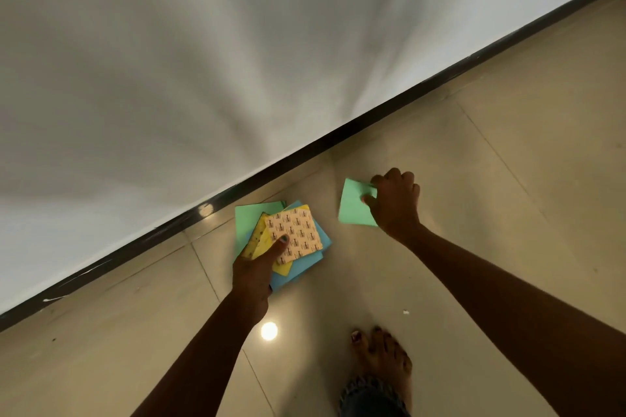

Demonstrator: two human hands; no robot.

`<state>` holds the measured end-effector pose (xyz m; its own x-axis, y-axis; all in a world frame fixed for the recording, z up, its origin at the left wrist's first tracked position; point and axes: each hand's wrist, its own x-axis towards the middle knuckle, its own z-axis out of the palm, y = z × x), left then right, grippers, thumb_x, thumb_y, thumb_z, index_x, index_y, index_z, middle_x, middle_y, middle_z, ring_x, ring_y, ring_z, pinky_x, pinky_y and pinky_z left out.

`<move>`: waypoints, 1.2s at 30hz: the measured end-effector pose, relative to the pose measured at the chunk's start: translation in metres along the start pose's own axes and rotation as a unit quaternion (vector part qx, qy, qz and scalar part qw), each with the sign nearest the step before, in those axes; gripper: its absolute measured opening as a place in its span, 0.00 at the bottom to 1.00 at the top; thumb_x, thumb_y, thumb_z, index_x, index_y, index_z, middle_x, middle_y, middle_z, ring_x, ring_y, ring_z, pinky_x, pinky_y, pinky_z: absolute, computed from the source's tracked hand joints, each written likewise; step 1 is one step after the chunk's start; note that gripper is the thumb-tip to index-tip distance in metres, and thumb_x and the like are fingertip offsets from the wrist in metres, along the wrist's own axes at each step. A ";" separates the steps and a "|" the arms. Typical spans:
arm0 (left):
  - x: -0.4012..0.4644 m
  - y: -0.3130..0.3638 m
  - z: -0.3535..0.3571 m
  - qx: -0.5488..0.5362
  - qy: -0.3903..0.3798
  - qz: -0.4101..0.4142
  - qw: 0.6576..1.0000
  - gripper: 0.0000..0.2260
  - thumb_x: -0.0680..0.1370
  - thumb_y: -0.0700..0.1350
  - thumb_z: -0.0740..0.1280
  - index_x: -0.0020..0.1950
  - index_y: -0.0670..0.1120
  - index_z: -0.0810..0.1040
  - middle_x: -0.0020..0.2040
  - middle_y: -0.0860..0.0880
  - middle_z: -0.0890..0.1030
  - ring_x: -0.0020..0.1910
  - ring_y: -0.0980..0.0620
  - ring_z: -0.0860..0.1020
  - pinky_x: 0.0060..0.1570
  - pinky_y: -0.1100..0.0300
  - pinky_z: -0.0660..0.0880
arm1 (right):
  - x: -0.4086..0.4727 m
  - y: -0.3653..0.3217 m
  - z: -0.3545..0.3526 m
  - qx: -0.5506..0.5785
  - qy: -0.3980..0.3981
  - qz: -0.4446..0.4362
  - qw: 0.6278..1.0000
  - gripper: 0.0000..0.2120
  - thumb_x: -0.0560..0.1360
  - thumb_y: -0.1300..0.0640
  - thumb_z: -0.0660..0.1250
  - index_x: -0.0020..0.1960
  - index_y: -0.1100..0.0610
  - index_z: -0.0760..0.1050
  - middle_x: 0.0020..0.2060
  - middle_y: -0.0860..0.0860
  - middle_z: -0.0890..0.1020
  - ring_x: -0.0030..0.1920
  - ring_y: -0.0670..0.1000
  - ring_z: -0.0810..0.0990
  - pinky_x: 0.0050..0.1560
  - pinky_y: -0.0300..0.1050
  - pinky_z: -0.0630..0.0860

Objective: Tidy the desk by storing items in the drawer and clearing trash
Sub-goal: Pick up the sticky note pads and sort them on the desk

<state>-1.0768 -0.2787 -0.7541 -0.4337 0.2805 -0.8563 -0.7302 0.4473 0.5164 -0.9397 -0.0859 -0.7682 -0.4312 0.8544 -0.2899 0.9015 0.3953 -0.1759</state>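
**Picking the last loose sheet up off the floor**

So from where I'm standing, the right hand's fingers (370,199) are pinched onto the near-right edge of a single green sheet (354,205), thumb on top and the other fingers curled over the edge. The right hand (396,203) is knuckles-up above it. I can't tell if the sheet is flat on the tile or already a bit lifted; the far corner looks like it's tipped up slightly, but that's a guess.

The left hand (255,269) is closed around a fanned stack of paper (298,239): a patterned peach card on top, yellow under it, then blue and green sheets poking out at angles. The thumb presses down on the patterned card, the rest of the fingers are hidden under the stack. It's messy, not squared up.

All of this is down on the floor (474,179), close to the dark skirting (305,152) at the foot of the white wall (169,61). A bare foot (382,354) is just behind. No bench or drawer in sight, so storing stuff is a way off.

How I'd do this bit: thin paper on glossy tile is slippery, so get a fingertip properly under the edge rather than just squeezing it, or it'll crease. Then slide it onto the top of the stack under the left thumb. That fan looks ready to spill, so I'd tighten the left grip and tap the edges square before standing up.
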 end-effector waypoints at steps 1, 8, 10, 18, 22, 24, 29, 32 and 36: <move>-0.002 0.000 -0.003 -0.004 0.012 -0.003 1.000 0.22 0.69 0.42 0.74 0.61 0.47 0.72 0.60 0.41 0.77 0.61 0.40 0.75 0.61 0.39 0.71 | -0.008 -0.010 -0.002 0.101 0.032 0.028 0.994 0.12 0.77 0.54 0.63 0.55 0.61 0.74 0.50 0.59 0.77 0.53 0.60 0.73 0.50 0.50 0.67; -0.019 0.001 -0.019 -0.083 0.045 -0.005 0.996 0.17 0.75 0.42 0.69 0.63 0.45 0.73 0.60 0.41 0.78 0.58 0.41 0.77 0.57 0.42 0.75 | -0.067 -0.093 -0.005 0.412 -0.007 0.038 0.910 0.09 0.80 0.58 0.58 0.53 0.63 0.72 0.41 0.53 0.78 0.39 0.51 0.78 0.30 0.32 0.71; -0.025 0.008 -0.022 -0.141 -0.028 -0.023 0.989 0.13 0.77 0.46 0.65 0.60 0.48 0.74 0.57 0.43 0.79 0.54 0.43 0.79 0.47 0.47 0.81 | -0.081 -0.110 0.008 0.348 -0.058 -0.013 0.936 0.10 0.79 0.57 0.60 0.55 0.63 0.72 0.44 0.56 0.79 0.43 0.54 0.79 0.34 0.36 0.71; -0.023 0.009 -0.054 -0.133 0.046 -0.002 0.990 0.20 0.74 0.38 0.69 0.65 0.44 0.71 0.58 0.44 0.77 0.55 0.42 0.77 0.41 0.46 0.79 | -0.092 -0.144 0.037 0.304 0.006 -0.087 0.949 0.10 0.77 0.53 0.62 0.49 0.60 0.75 0.43 0.55 0.79 0.44 0.51 0.78 0.41 0.45 0.77; -0.023 0.001 -0.067 -0.154 0.076 0.013 0.985 0.18 0.74 0.37 0.69 0.63 0.45 0.73 0.55 0.44 0.79 0.53 0.42 0.79 0.45 0.44 0.79 | -0.060 -0.146 0.049 0.106 -0.017 -0.106 0.989 0.20 0.75 0.58 0.64 0.65 0.58 0.67 0.63 0.56 0.71 0.61 0.56 0.70 0.58 0.52 0.70; -0.024 -0.003 -0.072 -0.160 0.081 0.007 0.984 0.19 0.74 0.37 0.70 0.63 0.45 0.73 0.54 0.44 0.79 0.51 0.42 0.79 0.47 0.42 0.78 | -0.048 -0.146 0.055 0.019 -0.112 -0.140 0.984 0.33 0.74 0.54 0.67 0.74 0.57 0.54 0.72 0.57 0.60 0.71 0.58 0.59 0.67 0.57 0.62; -0.024 -0.007 -0.083 -0.158 0.093 -0.002 0.983 0.17 0.74 0.38 0.70 0.61 0.46 0.73 0.58 0.43 0.78 0.57 0.40 0.77 0.54 0.39 0.75 | -0.046 -0.153 0.066 -0.066 -0.120 -0.154 0.979 0.34 0.75 0.57 0.66 0.74 0.58 0.52 0.69 0.58 0.62 0.69 0.59 0.60 0.62 0.58 0.66; -0.030 -0.004 -0.086 -0.164 0.096 0.003 0.982 0.17 0.74 0.38 0.69 0.62 0.46 0.72 0.56 0.44 0.77 0.53 0.43 0.77 0.43 0.47 0.77 | -0.053 -0.150 0.066 -0.058 -0.132 -0.105 0.984 0.33 0.73 0.55 0.69 0.71 0.58 0.55 0.65 0.57 0.66 0.65 0.57 0.63 0.58 0.56 0.67; -0.039 -0.001 -0.087 -0.167 0.099 0.006 0.981 0.18 0.75 0.37 0.69 0.63 0.45 0.71 0.55 0.45 0.77 0.53 0.44 0.76 0.46 0.46 0.76 | -0.058 -0.143 0.060 -0.054 -0.140 -0.058 0.987 0.35 0.69 0.55 0.73 0.69 0.58 0.57 0.65 0.57 0.63 0.63 0.58 0.63 0.55 0.55 0.69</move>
<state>-1.1052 -0.3634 -0.7225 -0.5133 0.0980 -0.8526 -0.8424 0.1321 0.5224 -1.0462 -0.2120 -0.7830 -0.5110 0.6810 -0.5245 0.8375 0.5318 -0.1256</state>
